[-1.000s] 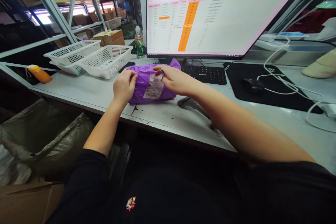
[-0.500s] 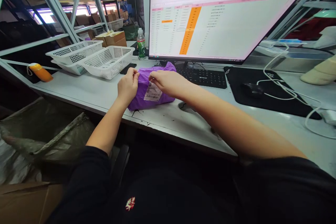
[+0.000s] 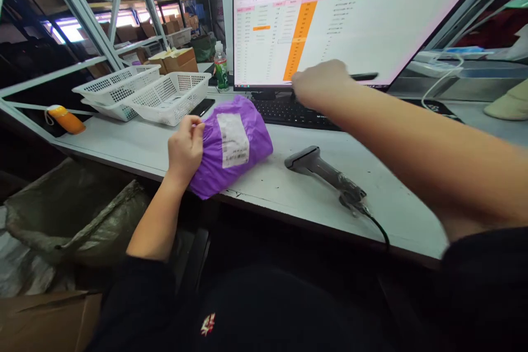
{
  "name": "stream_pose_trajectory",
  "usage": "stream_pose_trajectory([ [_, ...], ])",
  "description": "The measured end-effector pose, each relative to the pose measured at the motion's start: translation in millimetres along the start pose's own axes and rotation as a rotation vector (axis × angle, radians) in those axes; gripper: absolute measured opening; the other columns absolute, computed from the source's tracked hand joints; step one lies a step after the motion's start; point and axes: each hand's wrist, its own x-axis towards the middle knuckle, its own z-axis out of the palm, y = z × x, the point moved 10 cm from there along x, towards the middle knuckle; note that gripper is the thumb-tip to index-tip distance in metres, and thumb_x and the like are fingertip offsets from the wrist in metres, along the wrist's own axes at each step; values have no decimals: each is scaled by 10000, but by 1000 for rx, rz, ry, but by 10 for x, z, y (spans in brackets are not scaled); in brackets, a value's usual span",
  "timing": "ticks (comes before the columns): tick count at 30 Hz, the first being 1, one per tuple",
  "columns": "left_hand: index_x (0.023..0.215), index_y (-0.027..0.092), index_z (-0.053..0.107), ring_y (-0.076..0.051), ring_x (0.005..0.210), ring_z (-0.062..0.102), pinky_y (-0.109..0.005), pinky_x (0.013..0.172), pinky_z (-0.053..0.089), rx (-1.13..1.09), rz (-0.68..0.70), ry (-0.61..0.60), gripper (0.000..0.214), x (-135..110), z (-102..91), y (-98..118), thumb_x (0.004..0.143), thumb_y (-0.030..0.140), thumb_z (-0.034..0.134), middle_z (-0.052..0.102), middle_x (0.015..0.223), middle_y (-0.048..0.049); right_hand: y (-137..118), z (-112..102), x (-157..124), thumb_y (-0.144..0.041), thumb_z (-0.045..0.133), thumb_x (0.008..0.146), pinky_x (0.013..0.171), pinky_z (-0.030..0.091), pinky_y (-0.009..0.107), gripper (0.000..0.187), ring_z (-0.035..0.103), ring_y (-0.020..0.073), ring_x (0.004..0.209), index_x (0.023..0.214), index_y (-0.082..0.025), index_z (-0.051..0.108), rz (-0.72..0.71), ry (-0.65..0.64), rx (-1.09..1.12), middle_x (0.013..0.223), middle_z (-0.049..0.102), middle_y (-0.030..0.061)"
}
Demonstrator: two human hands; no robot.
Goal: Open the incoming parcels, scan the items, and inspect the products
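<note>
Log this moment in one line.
left hand: gripping purple parcel | right hand: in front of monitor, grip unclear | handheld scanner: lying on desk

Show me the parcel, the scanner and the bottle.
Parcel [image 3: 235, 146]: head view, on its white label.
Scanner [image 3: 328, 172]: head view, on the grey handle.
Bottle [image 3: 221, 70]: head view, on its green middle, below the white cap.

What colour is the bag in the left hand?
The bag is purple, clearest in the head view.
</note>
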Motion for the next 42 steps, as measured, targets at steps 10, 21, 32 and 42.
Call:
stream_pose_trajectory([
  [10, 950, 230, 603, -149, 516, 459, -280, 576, 344, -80, -204, -183, 142, -67, 301, -375, 957, 370, 626, 457, 569, 64, 654, 1575, -284, -84, 621, 933, 873, 472, 320, 347, 676, 240, 997, 1259, -34, 728, 56, -481, 111, 1164, 750, 215],
  [21, 1085, 284, 790, -316, 810, 706, -364, 677, 441, 415, -110, -340, 228, -85, 411, -309, 913, 369, 668, 781, 879, -87, 771, 1074, -385, -144, 564, 982, 995, 456, 356, 486, 633, 276, 1237, 1461, -94, 624, 90, -207, 132, 1434, 650, 207],
  [32, 920, 223, 592, -204, 722, 594, -312, 670, 379, 138, -50, -226, 91, 46, 391, -67, 934, 313, 598, 629, 779, -11, -1526, 329, -900, -444, 527, 1064, 657, 350, 331, 427, 705, 287, 968, 1331, -132, 646, -553, 136, 82, 1116, 759, 162],
  [42, 838, 229, 518, -151, 593, 510, -292, 641, 399, 67, -334, -11, 172, 309, 52, -1285, 953, 313, 614, 514, 631, 40, -1419, 392, -1569, -116, 532, 1006, 640, 311, 346, 198, 606, 246, 856, 929, -164, 709, -670, 287, -34, 913, 718, 131],
])
